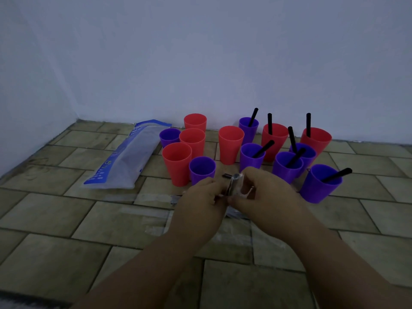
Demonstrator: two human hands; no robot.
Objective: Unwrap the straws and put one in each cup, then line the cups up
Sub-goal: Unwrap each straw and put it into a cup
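a: what are the hands doing?

b: the left hand and the right hand are working close together, both pinching one black plastic straw in its clear film wrapper. the dark tip is poking out just beyond the fingertips, so i'm judging that the film is coming off. i cannot tell which fingers are gripping film and which are gripping the straw.

a: why are they holding it there, in the middle?

b: probably because it's keeping both groups of cups in reach. beyond and to the right of the right hand, seven cups are already holding straws, and the big purple plastic cup is standing nearest that hand. beyond the left hand, six cups are waiting empty. the small purple plastic cup is sitting just past its fingers, with a tall red plastic cup right beside it.

a: and the supply?

b: the clear-and-blue plastic straw pack is lying well to the left of the left hand. scraps of clear film are lying on the tiled floor just left of the left hand, probably dropped where they came off.

a: how far along is it?

b: i'm guessing about halfway. the cups are standing in a loose cluster, so the lining up is not yet begun.
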